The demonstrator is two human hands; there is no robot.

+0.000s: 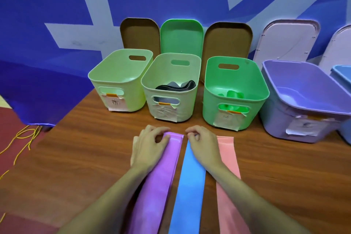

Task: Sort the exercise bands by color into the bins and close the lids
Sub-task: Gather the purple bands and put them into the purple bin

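Observation:
Three flat exercise bands lie side by side on the wooden table: a purple band (pixel 161 182), a blue band (pixel 190 186) and a pink band (pixel 228 157). My left hand (pixel 150 148) pinches the far left corner of the purple band with curled fingers. My right hand (pixel 203 146) has curled fingers at that band's far right corner and covers the far end of the blue band. Behind them stand open bins: a yellow-green bin (pixel 121 81) with no bands showing in it, a pale bin (pixel 171 100) holding black bands, a green bin (pixel 235 104) holding green bands, and a purple bin (pixel 303 100).
A blue bin (pixel 343 74) is cut off at the right edge. Lids lean on the blue wall behind the bins: a brown lid (pixel 139 34), a green lid (pixel 181 36), a second brown lid (pixel 228 42) and a pale lid (pixel 288 40). The table's left edge drops to a red floor with yellow cord (pixel 22 137).

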